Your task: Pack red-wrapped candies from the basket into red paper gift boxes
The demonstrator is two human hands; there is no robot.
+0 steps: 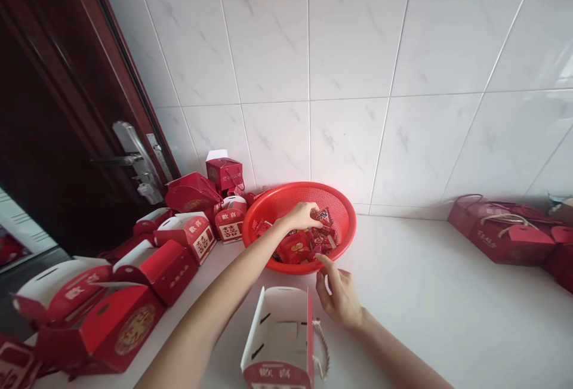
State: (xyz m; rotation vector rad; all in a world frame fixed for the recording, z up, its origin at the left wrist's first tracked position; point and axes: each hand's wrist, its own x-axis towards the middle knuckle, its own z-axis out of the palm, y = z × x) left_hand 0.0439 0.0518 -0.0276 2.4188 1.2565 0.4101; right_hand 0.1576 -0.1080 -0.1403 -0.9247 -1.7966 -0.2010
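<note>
My left hand point(303, 216) reaches into a red plastic basket point(347, 198) with its fingers closed on a small red wrapped packet point(323, 216) with dark lettering. Below it in the basket lie several more shiny red packets, among them a larger red one point(295, 247) with a yellow print. My right hand point(341, 293) is at the basket's near rim, its index finger stretched toward the contents and its fingers apart; I see nothing held in it. Just in front of the basket stands an open red and white gift box point(282, 335), its white inside showing, with a twisted cord handle at its right.
Several red gift boxes point(154, 269) crowd the left side, some open, beside a dark wooden door point(49, 108) with a metal handle. More red boxes point(501, 231) lie at the far right of the white countertop point(416, 281). A tiled wall point(349, 43) rises behind.
</note>
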